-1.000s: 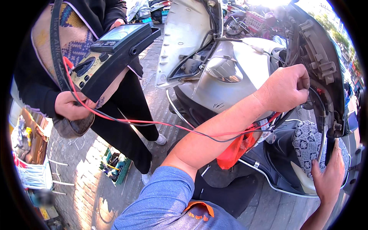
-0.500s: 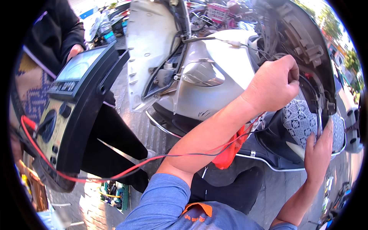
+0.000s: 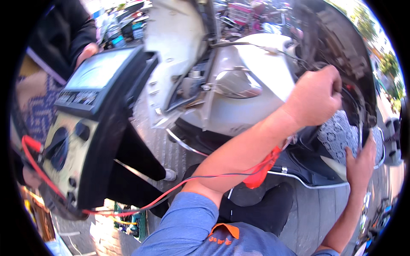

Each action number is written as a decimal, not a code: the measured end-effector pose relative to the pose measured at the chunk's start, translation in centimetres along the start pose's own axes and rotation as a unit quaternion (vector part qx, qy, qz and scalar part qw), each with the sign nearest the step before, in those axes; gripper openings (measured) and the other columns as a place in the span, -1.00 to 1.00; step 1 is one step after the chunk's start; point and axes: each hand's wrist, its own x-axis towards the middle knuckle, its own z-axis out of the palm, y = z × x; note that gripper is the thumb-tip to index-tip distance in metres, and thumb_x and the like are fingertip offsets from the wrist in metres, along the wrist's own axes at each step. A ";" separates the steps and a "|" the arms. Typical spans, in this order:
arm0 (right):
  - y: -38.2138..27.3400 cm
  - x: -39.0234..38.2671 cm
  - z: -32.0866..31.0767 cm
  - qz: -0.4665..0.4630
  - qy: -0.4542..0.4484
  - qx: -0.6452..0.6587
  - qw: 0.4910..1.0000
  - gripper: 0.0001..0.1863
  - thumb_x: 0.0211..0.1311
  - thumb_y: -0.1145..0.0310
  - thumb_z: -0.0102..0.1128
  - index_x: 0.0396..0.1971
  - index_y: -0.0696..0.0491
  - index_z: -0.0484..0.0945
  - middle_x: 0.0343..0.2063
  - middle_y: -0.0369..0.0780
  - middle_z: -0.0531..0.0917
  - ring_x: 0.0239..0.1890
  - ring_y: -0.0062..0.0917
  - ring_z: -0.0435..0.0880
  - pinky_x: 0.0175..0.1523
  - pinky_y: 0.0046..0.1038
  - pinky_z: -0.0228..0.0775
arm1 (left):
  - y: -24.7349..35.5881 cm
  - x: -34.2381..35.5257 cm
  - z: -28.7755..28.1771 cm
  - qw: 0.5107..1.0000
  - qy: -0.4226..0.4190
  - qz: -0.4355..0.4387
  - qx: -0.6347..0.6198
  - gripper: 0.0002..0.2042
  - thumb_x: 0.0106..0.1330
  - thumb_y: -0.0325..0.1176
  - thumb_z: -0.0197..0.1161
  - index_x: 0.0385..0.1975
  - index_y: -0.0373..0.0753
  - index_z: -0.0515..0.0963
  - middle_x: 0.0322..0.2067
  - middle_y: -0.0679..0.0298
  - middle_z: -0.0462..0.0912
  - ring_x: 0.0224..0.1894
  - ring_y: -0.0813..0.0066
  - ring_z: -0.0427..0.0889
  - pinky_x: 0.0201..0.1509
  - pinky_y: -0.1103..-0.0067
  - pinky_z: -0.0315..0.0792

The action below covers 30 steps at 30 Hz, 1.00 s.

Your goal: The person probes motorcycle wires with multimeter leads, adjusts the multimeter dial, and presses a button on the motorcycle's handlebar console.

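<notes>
My left hand (image 3: 320,96) is closed at the inside of an opened silver scooter body (image 3: 243,109), by dark wires and hoses (image 3: 354,98); what its fingers hold is hidden. My right hand (image 3: 361,164) grips the edge of the dark hanging panel (image 3: 370,111), beside a grey patterned cover (image 3: 335,132). A large yellow-and-black test meter (image 3: 74,149), with a screen and dial, is held at the left by another person. Its red and black leads (image 3: 222,175) run across my left forearm towards a red bag (image 3: 260,173) below it.
The other person (image 3: 51,47) stands close at left, legs beside the scooter. An upright light inner panel (image 3: 166,34) is on the scooter's left. Parked two-wheelers (image 3: 239,13) are behind. A green toolbox (image 3: 132,228) and a wooden item (image 3: 40,213) lie on the paving (image 3: 98,237).
The other person's meter has come lower and closer at left, turning more upright, and the leads have dropped along my forearm. My hands stay at much the same places on the scooter.
</notes>
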 end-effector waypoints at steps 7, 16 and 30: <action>6.0 4.0 3.4 -0.088 0.110 0.042 0.989 -0.50 0.40 0.35 0.48 0.18 0.22 0.46 -0.05 0.08 0.56 0.07 0.13 0.56 0.20 -0.04 0.42 | 0.2 -0.1 0.4 1.000 -0.004 0.021 -0.005 -0.87 0.24 -0.49 0.34 -0.27 -0.37 0.60 -0.41 -0.07 0.75 -0.28 -0.09 0.82 -0.14 0.24 0.66; 5.1 3.9 3.3 -0.019 0.064 0.065 0.996 -0.52 0.50 0.32 0.41 0.22 0.24 0.44 0.12 0.13 0.55 0.25 0.20 0.49 0.34 0.00 0.33 | 0.5 -0.1 0.2 1.000 -0.020 0.009 -0.010 -0.83 0.24 -0.48 0.33 -0.22 -0.39 0.55 -0.43 -0.03 0.72 -0.34 -0.04 0.77 -0.18 0.25 0.62; 9.0 3.1 8.0 -0.017 0.115 0.056 0.992 -0.27 0.34 0.55 0.42 0.49 0.20 0.36 0.44 0.19 0.48 0.58 0.16 0.32 0.64 0.01 0.13 | 1.1 0.0 0.1 0.998 -0.032 -0.039 -0.023 -0.82 0.31 -0.46 0.33 -0.18 -0.37 0.54 -0.43 0.08 0.71 -0.37 0.28 0.74 -0.18 0.38 0.60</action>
